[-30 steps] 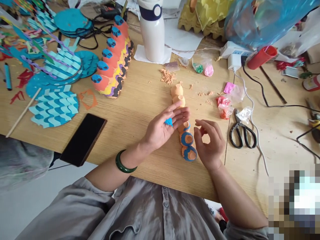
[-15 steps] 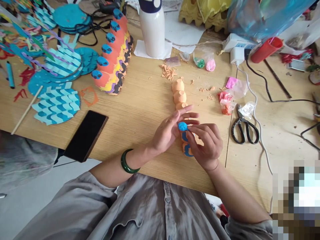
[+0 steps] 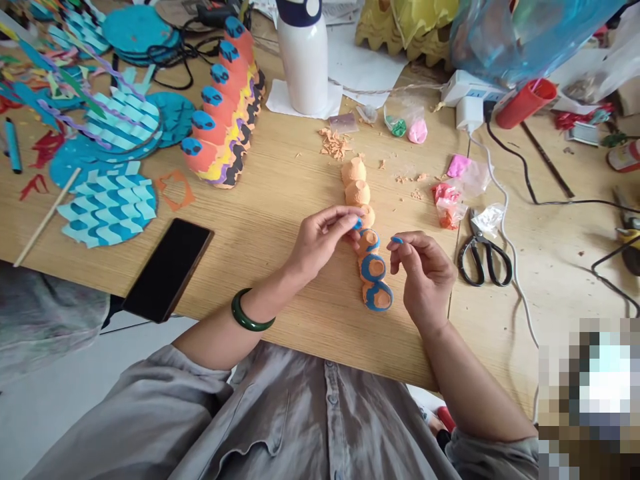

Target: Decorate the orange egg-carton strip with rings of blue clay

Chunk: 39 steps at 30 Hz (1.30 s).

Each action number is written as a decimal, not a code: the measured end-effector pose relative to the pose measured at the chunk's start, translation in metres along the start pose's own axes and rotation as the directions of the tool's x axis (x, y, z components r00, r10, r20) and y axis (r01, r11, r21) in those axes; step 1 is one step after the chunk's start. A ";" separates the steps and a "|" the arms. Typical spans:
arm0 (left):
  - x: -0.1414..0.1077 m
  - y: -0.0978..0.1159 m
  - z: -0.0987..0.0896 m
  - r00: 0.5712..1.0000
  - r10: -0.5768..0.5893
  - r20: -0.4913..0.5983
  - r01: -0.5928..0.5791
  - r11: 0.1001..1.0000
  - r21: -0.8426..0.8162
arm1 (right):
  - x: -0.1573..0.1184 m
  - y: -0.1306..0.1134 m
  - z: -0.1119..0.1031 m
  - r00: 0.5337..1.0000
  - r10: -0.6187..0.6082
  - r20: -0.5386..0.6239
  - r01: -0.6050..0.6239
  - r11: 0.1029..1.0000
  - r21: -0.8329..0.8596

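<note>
My left hand (image 3: 325,233) pinches a lump of blue modelling clay (image 3: 357,224) just over an orange row of egg-carton cups (image 3: 357,192). Between thumb and forefinger, my right hand (image 3: 425,273) grips a small blue clay piece (image 3: 397,240), to the right of the row. The row runs away from me on the table. Its nearer cups (image 3: 376,269) carry blue bands around their orange tops, while the farther ones are plain orange. My left fingers partly cover a cup in the middle.
Black-handled scissors (image 3: 484,257) and bagged red clay (image 3: 447,193) lie to the right. A phone (image 3: 169,270) rests near the table's front edge. Behind stand a white bottle (image 3: 303,67) and a decorated orange egg-carton piece (image 3: 225,113). Blue paper discs (image 3: 113,207) fill the left.
The blue clay has been pulled into two pieces, and my hands have moved apart. My left hand has closed from spread fingers to a pinch. The banded cups now show more fully.
</note>
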<state>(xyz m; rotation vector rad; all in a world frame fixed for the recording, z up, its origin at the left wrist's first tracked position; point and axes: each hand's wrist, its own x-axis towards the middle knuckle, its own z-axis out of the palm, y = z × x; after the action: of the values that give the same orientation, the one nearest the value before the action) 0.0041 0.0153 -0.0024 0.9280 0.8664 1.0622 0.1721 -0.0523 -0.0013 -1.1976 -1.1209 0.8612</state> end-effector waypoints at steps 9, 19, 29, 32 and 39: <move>0.012 0.014 -0.017 0.973 -0.233 -0.009 0.230 0.953 0.197 | 0.010 0.015 -0.006 0.991 0.133 -0.029 -0.136 0.974 -0.179; 0.010 0.010 -0.017 0.904 -0.422 0.076 0.360 0.844 0.399 | 0.009 0.027 -0.006 0.993 0.114 0.012 -0.113 0.992 -0.058; 0.002 -0.002 -0.001 0.820 -0.536 0.199 0.565 0.813 -0.140 | 0.005 0.012 -0.008 0.988 -0.148 0.039 0.152 0.916 -0.371; -0.003 -0.007 0.003 0.885 -0.442 0.148 0.462 0.873 -0.159 | 0.004 0.002 -0.009 0.904 -0.386 0.182 0.415 0.694 -0.589; -0.012 -0.015 0.010 0.951 -0.301 0.066 0.306 0.948 -0.083 | 0.001 -0.003 -0.008 0.833 -0.437 0.340 0.544 0.531 -0.650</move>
<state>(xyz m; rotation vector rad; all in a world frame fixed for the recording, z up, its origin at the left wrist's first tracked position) 0.0154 -0.0016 -0.0114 0.7140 0.8771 0.8005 0.1796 -0.0539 0.0023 -1.3374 -1.9156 -0.0014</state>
